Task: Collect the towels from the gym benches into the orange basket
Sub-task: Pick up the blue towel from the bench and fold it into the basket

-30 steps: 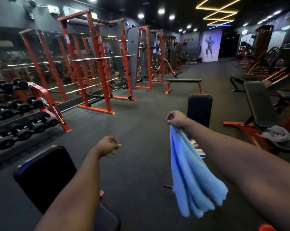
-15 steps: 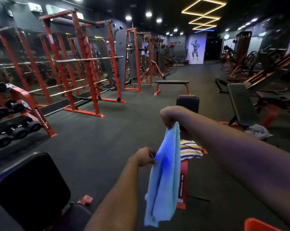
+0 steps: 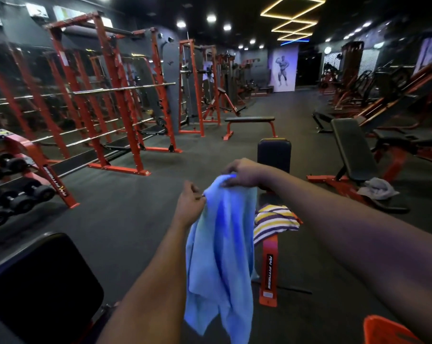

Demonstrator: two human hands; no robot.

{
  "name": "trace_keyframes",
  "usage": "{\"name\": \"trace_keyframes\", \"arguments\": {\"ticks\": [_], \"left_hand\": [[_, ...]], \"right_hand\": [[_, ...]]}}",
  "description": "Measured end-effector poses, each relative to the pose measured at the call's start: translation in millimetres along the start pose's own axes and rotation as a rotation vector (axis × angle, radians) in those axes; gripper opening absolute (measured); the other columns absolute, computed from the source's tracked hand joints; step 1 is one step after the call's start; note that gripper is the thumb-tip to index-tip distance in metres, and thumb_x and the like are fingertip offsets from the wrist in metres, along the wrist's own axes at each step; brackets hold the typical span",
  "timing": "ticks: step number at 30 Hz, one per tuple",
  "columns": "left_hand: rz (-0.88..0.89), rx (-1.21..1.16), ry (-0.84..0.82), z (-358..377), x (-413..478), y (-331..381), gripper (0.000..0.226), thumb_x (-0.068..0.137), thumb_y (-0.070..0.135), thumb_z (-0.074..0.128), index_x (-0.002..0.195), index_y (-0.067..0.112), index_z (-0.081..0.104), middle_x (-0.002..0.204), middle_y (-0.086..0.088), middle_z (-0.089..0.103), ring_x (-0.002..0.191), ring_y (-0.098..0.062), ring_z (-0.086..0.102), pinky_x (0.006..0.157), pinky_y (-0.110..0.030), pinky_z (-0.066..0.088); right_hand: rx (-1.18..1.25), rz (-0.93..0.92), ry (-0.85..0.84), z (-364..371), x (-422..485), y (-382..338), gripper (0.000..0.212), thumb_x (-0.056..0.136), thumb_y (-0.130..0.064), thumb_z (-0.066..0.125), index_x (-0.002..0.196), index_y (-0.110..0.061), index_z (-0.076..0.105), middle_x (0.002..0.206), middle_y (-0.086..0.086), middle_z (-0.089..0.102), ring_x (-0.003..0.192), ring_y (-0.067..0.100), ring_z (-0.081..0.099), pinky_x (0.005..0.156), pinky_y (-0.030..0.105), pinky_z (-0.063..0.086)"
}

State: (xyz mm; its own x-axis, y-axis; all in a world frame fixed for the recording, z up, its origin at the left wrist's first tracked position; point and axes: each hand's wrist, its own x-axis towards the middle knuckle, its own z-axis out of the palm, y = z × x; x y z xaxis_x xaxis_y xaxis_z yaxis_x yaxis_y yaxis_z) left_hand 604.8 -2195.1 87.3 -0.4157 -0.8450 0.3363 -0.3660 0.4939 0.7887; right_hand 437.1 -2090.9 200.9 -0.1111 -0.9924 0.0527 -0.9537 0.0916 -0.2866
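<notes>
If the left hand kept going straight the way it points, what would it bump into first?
The left hand already pinches the blue towel. Beyond it, probably the right hand, then the bench backrest, though depth is unclear.

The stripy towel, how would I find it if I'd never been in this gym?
Start at the orange bench just beyond the hanging blue towel. The striped towel lies crumpled on its seat. Only it has yellow, purple and white stripes; the grey towel further right is plain.
</notes>
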Motion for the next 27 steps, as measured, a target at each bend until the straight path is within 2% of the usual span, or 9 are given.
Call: {"name": "trace_keyframes", "arguments": {"ticks": [4,7,10,12,14,17,21,24,27], "left_hand": [[-0.131,-0.055,-0.144,31,-12,-41,0.027,0.063,0.019,0.053,0.089,0.013,0.049,0.092,-0.017,0.06,0.08,-0.024,0.06,0.076,-0.046,0.052],[-0.181,0.117,-0.306,46,-27,-56,0.035,0.086,0.017,0.048,0.115,0.006,0.063,0.116,-0.018,0.066,0.106,-0.032,0.064,0.092,-0.038,0.05],[-0.231,-0.073,-0.419,53,-46,-48,0.028,0.093,-0.002,0.053,0.12,0.007,0.053,0.115,-0.014,0.062,0.098,-0.014,0.064,0.076,-0.014,0.052],[-0.224,-0.193,-0.509,60,-47,-49,0.041,0.086,-0.018,0.056,0.114,0.011,0.048,0.098,0.0,0.056,0.077,0.005,0.062,0.065,-0.01,0.051],[-0.239,-0.205,-0.517,65,-42,-49,0.038,0.085,-0.011,0.063,0.116,0.007,0.053,0.09,0.003,0.056,0.074,0.001,0.06,0.061,-0.013,0.052],[-0.339,-0.17,-0.313,60,-26,-52,0.005,0.087,0.016,0.058,0.087,0.014,0.063,0.075,-0.003,0.063,0.07,-0.02,0.06,0.062,-0.036,0.057],[-0.415,-0.18,-0.014,49,39,-116,0.022,0.067,0.039,0.044,0.074,0.02,0.051,0.075,-0.017,0.059,0.072,-0.03,0.063,0.067,-0.061,0.057],[-0.453,-0.124,0.198,5,32,-65,0.027,0.085,0.03,0.045,0.089,0.008,0.06,0.102,-0.029,0.062,0.097,-0.042,0.061,0.084,-0.043,0.05],[-0.447,-0.045,0.445,-24,31,-32,0.024,0.088,0.016,0.048,0.086,-0.006,0.057,0.099,-0.034,0.061,0.094,-0.045,0.058,0.076,-0.041,0.042]], "right_hand": [[0.144,-0.126,0.233,-21,15,-33,0.044,0.092,-0.034,0.064,0.128,-0.009,0.063,0.132,0.008,0.062,0.123,0.022,0.055,0.095,0.02,0.035],[0.259,-0.185,0.493,-41,23,-47,0.034,0.092,-0.028,0.064,0.117,-0.005,0.067,0.118,0.012,0.068,0.11,0.026,0.061,0.096,0.035,0.045],[0.432,-0.203,0.703,-65,28,-49,0.025,0.091,-0.027,0.065,0.106,-0.007,0.069,0.097,0.001,0.068,0.091,0.016,0.061,0.081,0.027,0.045],[0.477,-0.181,0.828,-81,30,-48,0.019,0.091,-0.027,0.065,0.098,-0.01,0.068,0.088,-0.002,0.064,0.081,0.01,0.056,0.07,0.022,0.041],[0.48,-0.147,0.91,-96,27,-42,0.014,0.092,-0.028,0.063,0.091,-0.014,0.066,0.085,-0.002,0.063,0.073,0.008,0.054,0.063,0.019,0.04],[0.331,-0.027,0.918,-104,23,-12,0.017,0.093,-0.028,0.061,0.098,-0.013,0.067,0.089,-0.001,0.064,0.08,0.016,0.059,0.066,0.025,0.041],[0.173,0.193,0.771,-81,17,51,0.022,0.088,-0.023,0.063,0.092,-0.001,0.068,0.099,0.02,0.069,0.096,0.032,0.063,0.075,0.031,0.038],[0.143,0.384,0.575,-49,5,83,0.018,0.083,-0.021,0.062,0.09,-0.008,0.071,0.1,0.018,0.071,0.098,0.033,0.064,0.076,0.029,0.043],[0.138,0.529,0.386,-20,-8,105,0.022,0.083,-0.014,0.059,0.097,-0.01,0.075,0.105,0.013,0.072,0.103,0.031,0.065,0.081,0.027,0.047]]}}
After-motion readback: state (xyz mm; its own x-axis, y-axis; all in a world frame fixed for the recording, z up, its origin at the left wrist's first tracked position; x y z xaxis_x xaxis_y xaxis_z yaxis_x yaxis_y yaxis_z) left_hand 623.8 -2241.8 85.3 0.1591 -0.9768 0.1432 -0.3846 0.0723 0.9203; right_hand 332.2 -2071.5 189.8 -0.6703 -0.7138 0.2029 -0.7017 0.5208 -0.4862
